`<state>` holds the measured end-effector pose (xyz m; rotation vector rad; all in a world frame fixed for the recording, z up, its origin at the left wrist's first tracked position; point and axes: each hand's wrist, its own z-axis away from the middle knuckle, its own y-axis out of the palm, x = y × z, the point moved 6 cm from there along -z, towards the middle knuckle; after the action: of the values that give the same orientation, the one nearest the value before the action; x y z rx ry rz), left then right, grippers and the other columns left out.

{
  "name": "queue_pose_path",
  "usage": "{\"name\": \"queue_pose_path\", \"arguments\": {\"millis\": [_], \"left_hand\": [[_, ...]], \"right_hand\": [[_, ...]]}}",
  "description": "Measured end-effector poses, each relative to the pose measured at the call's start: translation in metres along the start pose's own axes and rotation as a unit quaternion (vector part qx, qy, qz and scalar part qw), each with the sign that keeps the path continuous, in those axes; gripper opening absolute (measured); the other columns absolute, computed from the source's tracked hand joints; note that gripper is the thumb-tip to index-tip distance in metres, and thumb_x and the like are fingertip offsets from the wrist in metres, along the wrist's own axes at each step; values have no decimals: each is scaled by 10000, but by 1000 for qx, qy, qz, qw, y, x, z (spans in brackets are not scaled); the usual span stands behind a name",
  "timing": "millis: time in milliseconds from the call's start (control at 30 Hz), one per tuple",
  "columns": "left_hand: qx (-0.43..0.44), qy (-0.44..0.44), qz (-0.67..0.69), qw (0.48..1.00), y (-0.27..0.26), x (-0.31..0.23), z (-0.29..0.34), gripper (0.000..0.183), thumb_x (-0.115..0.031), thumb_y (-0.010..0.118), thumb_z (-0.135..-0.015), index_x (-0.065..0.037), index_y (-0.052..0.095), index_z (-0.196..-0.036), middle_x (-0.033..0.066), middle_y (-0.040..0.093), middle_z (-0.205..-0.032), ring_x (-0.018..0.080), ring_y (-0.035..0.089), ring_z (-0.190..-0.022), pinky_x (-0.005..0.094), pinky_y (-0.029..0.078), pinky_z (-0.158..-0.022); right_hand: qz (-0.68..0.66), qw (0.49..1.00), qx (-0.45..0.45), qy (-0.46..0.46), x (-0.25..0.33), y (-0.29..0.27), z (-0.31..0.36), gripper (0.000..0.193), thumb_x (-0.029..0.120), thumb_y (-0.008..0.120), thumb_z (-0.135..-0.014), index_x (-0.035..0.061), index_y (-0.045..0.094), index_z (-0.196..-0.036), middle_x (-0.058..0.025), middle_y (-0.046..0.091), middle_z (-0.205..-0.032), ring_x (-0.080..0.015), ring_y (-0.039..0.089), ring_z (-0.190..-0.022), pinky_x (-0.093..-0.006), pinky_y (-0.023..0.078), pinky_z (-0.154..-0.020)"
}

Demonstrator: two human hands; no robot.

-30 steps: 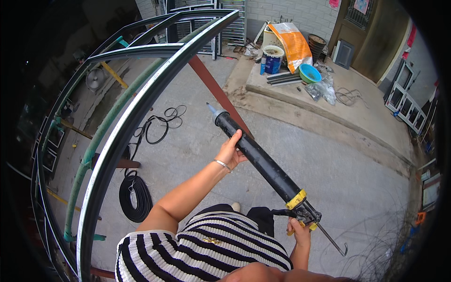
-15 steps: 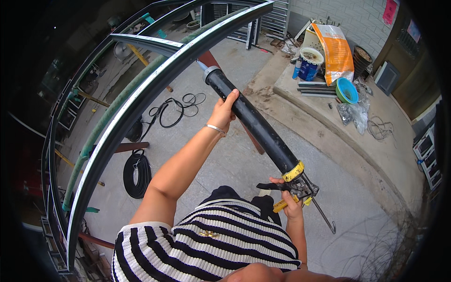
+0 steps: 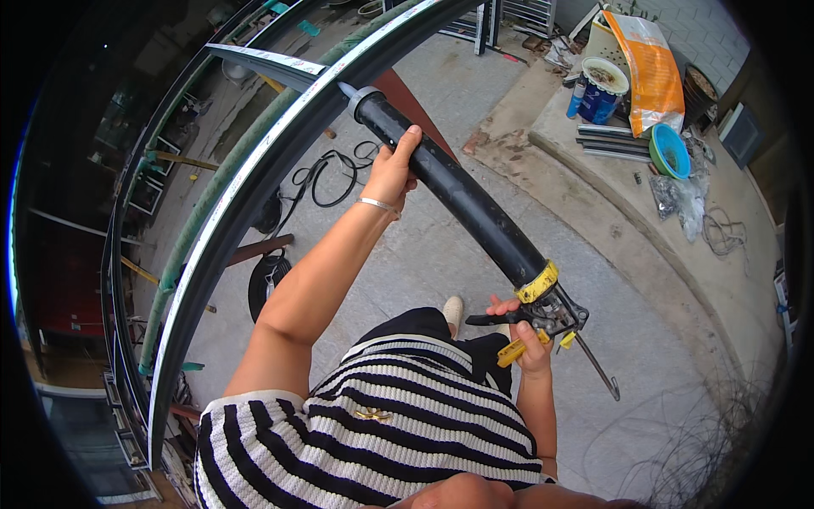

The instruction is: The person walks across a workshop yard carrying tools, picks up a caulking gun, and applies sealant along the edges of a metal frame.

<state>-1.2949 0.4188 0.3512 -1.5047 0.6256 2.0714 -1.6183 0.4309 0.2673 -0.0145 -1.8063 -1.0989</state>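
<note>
The left grip (image 3: 392,176) hugs the black caulking gun (image 3: 462,200), the right grip (image 3: 534,355) wraps round its handle (image 3: 498,319), and the nozzle (image 3: 349,90) is right by the metal frame (image 3: 297,131), so hold steady and squeeze slowly.

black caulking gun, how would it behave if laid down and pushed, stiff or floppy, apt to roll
The caulking gun would probably stay stiff: its tube looks straight between the left hand and right hand. It might rock but seems unlikely to roll far, as the yellow grip and hooked rod stick out.
</note>
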Motion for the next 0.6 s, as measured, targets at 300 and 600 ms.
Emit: {"name": "queue_pose_path", "arguments": {"millis": [300,600], "left_hand": [[12,37,3,999,-1,-4,-4,480,-515,685,-854,-85,493,-945,-2,533,-744,71,456,-578,219,355,-503],[32,43,9,999,-3,-7,-9,459,-494,675,-871,-78,498,-950,6,552,-749,80,467,-574,230,358,-502]], "right_hand": [[7,1000,-12,9,-13,-1,-1,310,224,596,-877,25,540,-1107,-139,608,-1021,-304,619,-1017,-571,269,-1127],[-1,1000,-15,15,-20,4,-3,291,216,582,-877,14,528,-1080,-141,597,-1000,-290,612,-978,-548,359,-1068]]}}
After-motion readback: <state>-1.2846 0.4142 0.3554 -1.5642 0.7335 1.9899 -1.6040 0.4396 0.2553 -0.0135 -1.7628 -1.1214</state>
